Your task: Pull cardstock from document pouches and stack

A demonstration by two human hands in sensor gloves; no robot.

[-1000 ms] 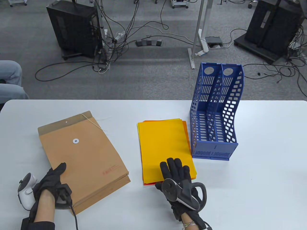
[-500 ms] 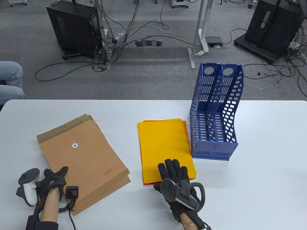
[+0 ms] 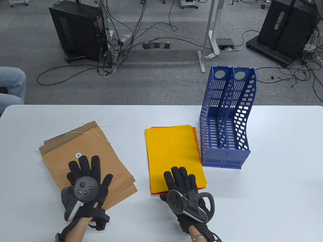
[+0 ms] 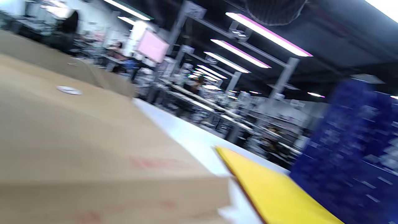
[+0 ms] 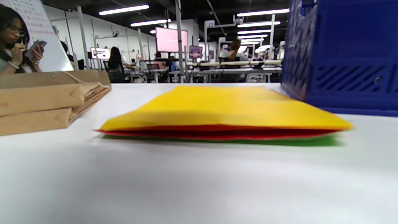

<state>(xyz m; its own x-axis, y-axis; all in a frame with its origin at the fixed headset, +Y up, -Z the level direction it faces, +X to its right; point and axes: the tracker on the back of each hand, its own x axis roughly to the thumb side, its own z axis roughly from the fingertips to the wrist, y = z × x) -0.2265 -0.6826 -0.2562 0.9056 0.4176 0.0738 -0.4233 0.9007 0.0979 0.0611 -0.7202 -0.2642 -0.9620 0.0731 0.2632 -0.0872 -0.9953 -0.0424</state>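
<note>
Left hand: left hand [image 3: 84,176] lies flat, fingers spread, palm down on the brown pouches [image 3: 60,148], piled at the worktop's [image 3: 277,176] left.
Right hand: right hand [image 3: 181,182] flat, fingers spread, pressing the near end of the cardstock stack [image 3: 171,148].
Cardstock: yellow sheet on top, red beneath, just beside the blue file rack [image 3: 227,126].

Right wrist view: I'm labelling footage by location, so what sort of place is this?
Probably a shared lab or workshop hall: rows of workbenches with monitors, ceiling strip lights, people seated at stations, and cables across the carpet.
</note>
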